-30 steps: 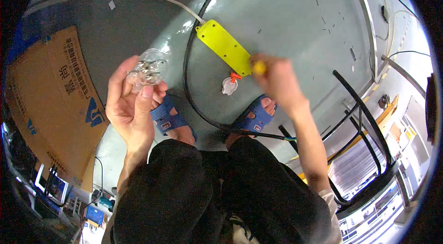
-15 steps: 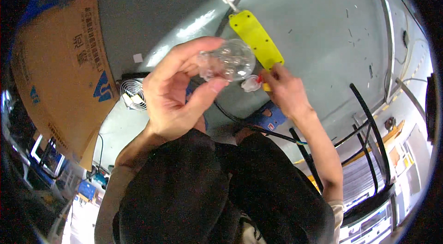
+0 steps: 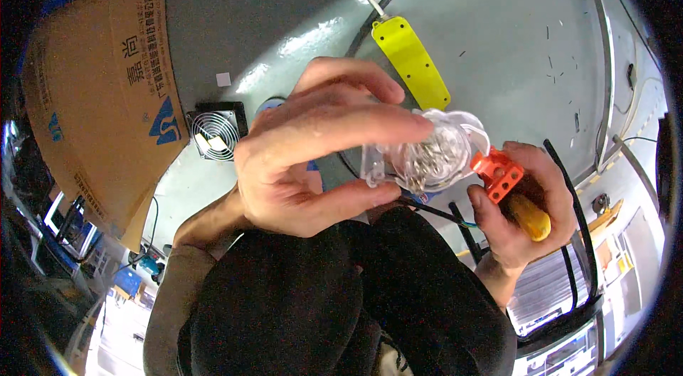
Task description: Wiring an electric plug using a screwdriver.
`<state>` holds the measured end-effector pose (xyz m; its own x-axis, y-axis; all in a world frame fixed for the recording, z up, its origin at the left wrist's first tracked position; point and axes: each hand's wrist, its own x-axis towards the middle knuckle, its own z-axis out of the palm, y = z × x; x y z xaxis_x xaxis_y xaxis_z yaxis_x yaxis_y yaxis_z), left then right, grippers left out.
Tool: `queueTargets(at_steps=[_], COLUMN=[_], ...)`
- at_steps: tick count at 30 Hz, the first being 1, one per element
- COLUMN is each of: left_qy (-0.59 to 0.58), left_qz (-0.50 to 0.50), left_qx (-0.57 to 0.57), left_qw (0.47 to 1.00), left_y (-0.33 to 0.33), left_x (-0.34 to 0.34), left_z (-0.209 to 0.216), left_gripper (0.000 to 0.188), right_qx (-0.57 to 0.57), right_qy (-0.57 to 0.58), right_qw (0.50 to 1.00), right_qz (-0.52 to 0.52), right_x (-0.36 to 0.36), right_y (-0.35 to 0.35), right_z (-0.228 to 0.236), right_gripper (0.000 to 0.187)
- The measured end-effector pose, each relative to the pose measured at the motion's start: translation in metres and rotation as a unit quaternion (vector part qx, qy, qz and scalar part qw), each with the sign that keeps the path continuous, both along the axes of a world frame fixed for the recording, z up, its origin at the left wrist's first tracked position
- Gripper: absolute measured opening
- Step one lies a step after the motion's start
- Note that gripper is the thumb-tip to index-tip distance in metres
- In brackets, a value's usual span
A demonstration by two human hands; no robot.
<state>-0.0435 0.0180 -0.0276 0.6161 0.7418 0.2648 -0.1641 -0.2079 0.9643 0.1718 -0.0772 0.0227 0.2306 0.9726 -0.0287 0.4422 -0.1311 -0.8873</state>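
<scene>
My left hand (image 3: 306, 152) is closed around a clear round plastic case (image 3: 427, 184), thumb below and fingers above. Small silvery metal pieces (image 3: 437, 152) show through its wall, and a whitish translucent rim (image 3: 473, 123) curves along its far right side. Close to that rim, my right hand (image 3: 530, 244) is curled round a red plastic block with round holes (image 3: 504, 175). In the same hand lies a yellow rounded handle (image 3: 530, 218); what it belongs to is hidden. Whether the red block touches the case I cannot tell.
A yellow power strip (image 3: 409, 63) with a pale cable lies on the grey floor beyond my hands. To the left are a square fan (image 3: 215, 135) and a large cardboard sheet (image 3: 107, 113). Black metal legs (image 3: 580, 212) stand at the right.
My right hand has come back from the power strip's near end, and its red block is now beside the case. My left hand has turned and moved right; metal pieces now show in the case.
</scene>
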Motion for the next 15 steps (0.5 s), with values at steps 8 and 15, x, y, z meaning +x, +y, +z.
queueTargets(at_steps=[8,15], left_qy=[-0.021,-0.097], left_qz=[-0.097,-0.105], left_qx=[-0.092,-0.265], left_qw=[0.991,0.954], left_y=[0.001,-0.013], left_x=[0.004,0.012], left_z=[-0.004,0.001], left_gripper=[0.044,0.051], right_qx=[0.003,-0.005], right_qy=[-0.024,0.061], right_qw=[0.997,0.995], right_qz=[0.067,0.079], right_x=[0.005,0.007], right_y=[-0.003,-0.001], right_z=[0.007,0.012], right_gripper=[0.051,0.057])
